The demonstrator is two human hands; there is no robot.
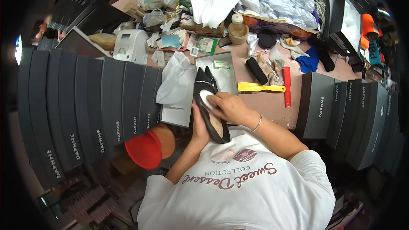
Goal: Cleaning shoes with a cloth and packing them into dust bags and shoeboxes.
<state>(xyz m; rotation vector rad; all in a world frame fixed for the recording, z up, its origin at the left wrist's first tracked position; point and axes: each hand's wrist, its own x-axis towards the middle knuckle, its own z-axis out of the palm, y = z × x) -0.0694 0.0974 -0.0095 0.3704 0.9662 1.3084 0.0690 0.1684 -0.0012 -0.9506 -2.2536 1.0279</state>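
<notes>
My left hand (199, 123) is closed around the side of a black pointed flat shoe (216, 124), its toe tilted away from me. The beige insole shows toward the heel. In the shoe's opening lies a white rounded wad (206, 97), pinched in the fingers of my right hand (230, 107); its material I cannot make out. Just beyond the held shoe, the pointed toe of a second black shoe (208, 73) shows over an open shoe box (175, 117). White tissue paper (174, 76) rises from the box's left side.
Dark shoe boxes stand in rows at left (89, 106) and right (317, 106). A yellow shoehorn-like tool (260, 87), a red strip-like tool (287, 87) and a black brush-like block (256, 70) lie right of the box. Behind are a white label printer (130, 46) and a jar (238, 33).
</notes>
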